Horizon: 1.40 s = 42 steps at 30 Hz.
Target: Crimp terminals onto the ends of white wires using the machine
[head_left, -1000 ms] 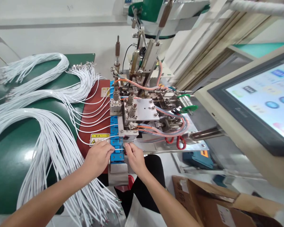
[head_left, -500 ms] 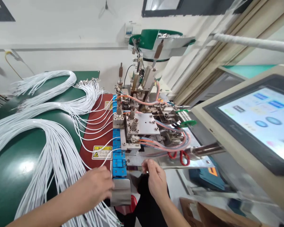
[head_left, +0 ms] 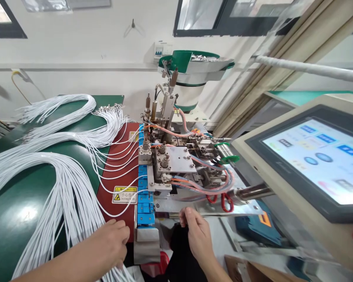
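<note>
My left hand (head_left: 110,244) rests with its fingers curled on the bundle of white wires (head_left: 61,196) at the near edge of the red mat (head_left: 120,176); I cannot make out whether it grips a wire. My right hand (head_left: 195,233) hovers by the front edge of the machine's metal base plate (head_left: 211,207), fingers pinched together on something too small to name. Between both hands runs the row of blue clamp blocks (head_left: 145,199), with several wires laid into it from the left. Beneath the blocks sits a steel chute (head_left: 147,244).
The assembly machine (head_left: 176,160) with pink and orange hoses and a green feeder bowl (head_left: 194,64) stands ahead. A touchscreen panel (head_left: 312,160) fills the right side. Long white wire bundles lie across the green table (head_left: 14,219). A cardboard box (head_left: 253,270) sits lower right.
Both hands have drawn back from the blue clamp blocks toward me, the left onto the wire bundle, the right to the plate's front edge. The view has tilted upward.
</note>
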Motion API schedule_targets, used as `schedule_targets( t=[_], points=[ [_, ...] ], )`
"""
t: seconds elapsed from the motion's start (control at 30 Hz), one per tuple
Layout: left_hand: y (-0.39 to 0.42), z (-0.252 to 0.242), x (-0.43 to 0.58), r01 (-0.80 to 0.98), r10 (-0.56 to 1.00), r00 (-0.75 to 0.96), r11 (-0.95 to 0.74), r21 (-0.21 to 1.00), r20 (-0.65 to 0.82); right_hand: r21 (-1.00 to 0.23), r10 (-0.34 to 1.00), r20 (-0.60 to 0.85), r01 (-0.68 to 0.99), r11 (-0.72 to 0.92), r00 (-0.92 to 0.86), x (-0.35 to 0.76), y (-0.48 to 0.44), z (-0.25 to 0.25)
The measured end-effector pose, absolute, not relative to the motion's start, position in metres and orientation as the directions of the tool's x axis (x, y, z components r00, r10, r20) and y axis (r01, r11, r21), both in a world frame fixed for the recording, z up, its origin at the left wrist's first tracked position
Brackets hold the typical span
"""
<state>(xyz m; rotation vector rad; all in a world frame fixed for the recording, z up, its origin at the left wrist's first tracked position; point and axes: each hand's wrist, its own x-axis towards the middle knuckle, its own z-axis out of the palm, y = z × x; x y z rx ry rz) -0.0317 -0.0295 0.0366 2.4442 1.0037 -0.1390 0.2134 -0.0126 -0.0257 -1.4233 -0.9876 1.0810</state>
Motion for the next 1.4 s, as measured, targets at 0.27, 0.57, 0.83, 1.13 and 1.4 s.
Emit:
schedule_targets(
  t=[0.27, 0.57, 0.83, 1.13, 1.4],
  points=[
    [-0.008, 0.044, -0.009, 0.653, 0.861, 0.484, -0.234, 0.721, -0.158, -0.995, 0.992, -0.04, -0.099, -0.028, 0.118, 0.205, -0.025, -0.023],
    [-0.008, 0.037, 0.038, 0.566, 0.902, 0.432, -0.294, 0.77, 0.027, -0.989, 0.989, -0.083, -0.135, -0.066, 0.123, 0.191, -0.02, 0.004],
    [-0.01, 0.027, 0.046, 0.456, 0.973, 0.229, -0.09, 0.885, -0.019, -0.987, 0.983, -0.026, -0.16, 0.003, 0.18, 0.182, -0.021, -0.001],
    [-0.005, 0.026, 0.043, 0.384, 0.945, 0.314, -0.042, 0.923, -0.088, -0.96, 0.958, 0.23, 0.202, 0.194, 0.172, 0.179, -0.019, 0.001],
    [0.0, 0.028, 0.043, 0.21, 0.886, 0.305, 0.296, 0.932, -0.35, -0.79, 0.838, 0.514, 0.48, 0.381, 0.181, 0.177, -0.021, -0.002]
  ],
)
